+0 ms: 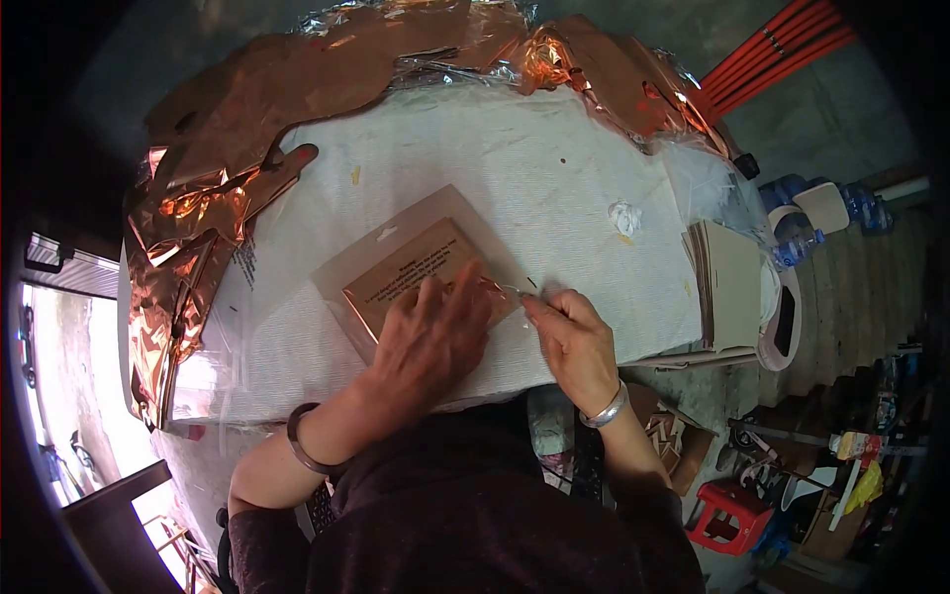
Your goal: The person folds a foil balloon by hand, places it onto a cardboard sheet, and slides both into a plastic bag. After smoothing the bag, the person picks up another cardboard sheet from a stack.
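A clear plastic bag [416, 233] with a brown printed card [411, 269] inside lies on the white-covered table [515, 168]. My left hand [430, 332] rests flat on the bag's near end, fingers spread and pressing it down. My right hand [569, 337] sits just to the right of it, thumb and forefinger pinched on a thin clear strip [507, 289] at the bag's edge. A dark bangle is on my left wrist and a silver one on my right.
Crumpled copper foil sheets [208, 188] ring the table's left and far sides. A stack of brown cards [727, 287] sits at the right edge, a white wad [625, 216] near it. Water bottles [841, 203], a red stool [727, 515] and clutter lie on the floor at right.
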Motion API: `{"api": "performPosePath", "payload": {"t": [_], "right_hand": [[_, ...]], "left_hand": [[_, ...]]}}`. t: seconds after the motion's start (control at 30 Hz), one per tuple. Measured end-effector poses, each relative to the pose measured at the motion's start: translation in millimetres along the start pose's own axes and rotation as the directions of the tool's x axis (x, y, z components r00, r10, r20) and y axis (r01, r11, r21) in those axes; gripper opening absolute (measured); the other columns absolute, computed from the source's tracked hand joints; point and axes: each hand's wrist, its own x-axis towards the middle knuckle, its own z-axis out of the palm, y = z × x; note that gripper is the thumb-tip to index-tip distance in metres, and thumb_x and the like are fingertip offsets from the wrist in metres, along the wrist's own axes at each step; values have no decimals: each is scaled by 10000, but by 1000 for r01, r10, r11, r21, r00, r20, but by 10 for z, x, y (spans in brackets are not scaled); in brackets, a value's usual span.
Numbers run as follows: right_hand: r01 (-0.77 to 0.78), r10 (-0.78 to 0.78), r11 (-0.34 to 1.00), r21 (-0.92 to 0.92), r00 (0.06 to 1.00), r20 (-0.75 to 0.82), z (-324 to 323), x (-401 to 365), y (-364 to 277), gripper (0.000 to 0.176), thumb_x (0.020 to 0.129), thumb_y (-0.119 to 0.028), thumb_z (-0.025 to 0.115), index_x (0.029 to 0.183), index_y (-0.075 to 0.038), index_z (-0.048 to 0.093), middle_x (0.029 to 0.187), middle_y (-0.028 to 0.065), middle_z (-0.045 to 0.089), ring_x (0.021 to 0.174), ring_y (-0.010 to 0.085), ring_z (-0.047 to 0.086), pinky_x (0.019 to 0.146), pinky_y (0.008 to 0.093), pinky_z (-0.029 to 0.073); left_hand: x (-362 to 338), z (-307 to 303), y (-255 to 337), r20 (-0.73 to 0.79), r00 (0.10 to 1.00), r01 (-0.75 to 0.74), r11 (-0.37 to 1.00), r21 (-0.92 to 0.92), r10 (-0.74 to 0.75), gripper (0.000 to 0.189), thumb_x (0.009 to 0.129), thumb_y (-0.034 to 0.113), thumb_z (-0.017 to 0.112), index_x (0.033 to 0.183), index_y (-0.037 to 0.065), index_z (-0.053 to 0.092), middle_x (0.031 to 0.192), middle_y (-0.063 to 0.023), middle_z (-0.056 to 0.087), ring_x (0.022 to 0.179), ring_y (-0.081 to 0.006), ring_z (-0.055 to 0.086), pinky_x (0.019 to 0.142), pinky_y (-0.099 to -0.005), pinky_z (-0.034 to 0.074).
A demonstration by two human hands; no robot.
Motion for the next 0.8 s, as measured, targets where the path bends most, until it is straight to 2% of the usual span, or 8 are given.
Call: {"api": "performPosePath", "payload": {"t": [0.07,0.1,0.17,0.27,0.37,0.57,0.63,0.8], "right_hand": [[29,-29,999,-35,999,-27,18,10,11,252,806,40,640,1037,-42,697,779,79,559,667,197,568,597,300,467],[37,-38,998,-42,999,-38,22,20,16,259,801,49,634,1033,-47,699,782,77,562,674,200,569,601,299,468],[43,-46,998,-49,998,-48,42,38,40,267,796,58,628,1028,-52,701,785,75,566,681,203,569,605,299,469],[49,-47,998,36,997,-65,61,67,97,266,798,71,609,1018,-48,701,789,82,569,696,217,570,630,301,471],[81,-82,994,78,997,10,-14,88,111,263,806,79,593,1016,-40,698,801,94,573,711,234,572,654,304,471],[-27,30,998,62,999,-40,-97,-83,-47,257,780,89,595,1004,-2,681,803,109,565,721,246,565,647,322,462],[-48,40,998,-50,988,-152,-91,-128,-77,251,769,90,601,993,5,677,792,111,554,721,255,561,646,334,461],[-12,9,1000,-26,996,-90,-53,-150,-61,244,772,98,594,979,1,682,792,112,553,721,261,563,648,336,462]], "left_hand": [[39,23,-59,14,999,-27,997,-69,28,478,729,186,654,1167,20,562,1238,-144,545,937,-263,549,743,-383,497],[49,25,-84,16,999,-27,997,-68,28,478,729,186,654,1167,20,562,1238,-144,545,937,-263,549,743,-383,497],[58,29,-125,83,997,10,990,-141,2,559,717,225,676,1226,44,532,1259,-124,552,961,-267,562,827,-416,471],[70,26,-158,106,994,25,985,-169,-7,557,728,254,678,1225,47,540,1270,-124,556,975,-273,576,881,-426,441],[71,18,-162,120,993,25,985,-168,-5,556,742,269,671,1240,54,547,1266,-119,565,957,-279,589,875,-413,437],[46,25,-168,110,994,19,989,-144,-3,560,755,283,664,1260,66,553,1285,-114,557,930,-275,595,872,-402,427],[49,17,-165,109,994,16,990,-138,-1,560,756,284,665,1259,66,553,1288,-113,555,925,-273,595,867,-402,427],[47,16,-160,107,994,10,991,-131,5,555,760,289,667,1256,68,556,1289,-109,554,921,-266,592,852,-402,424]]}}
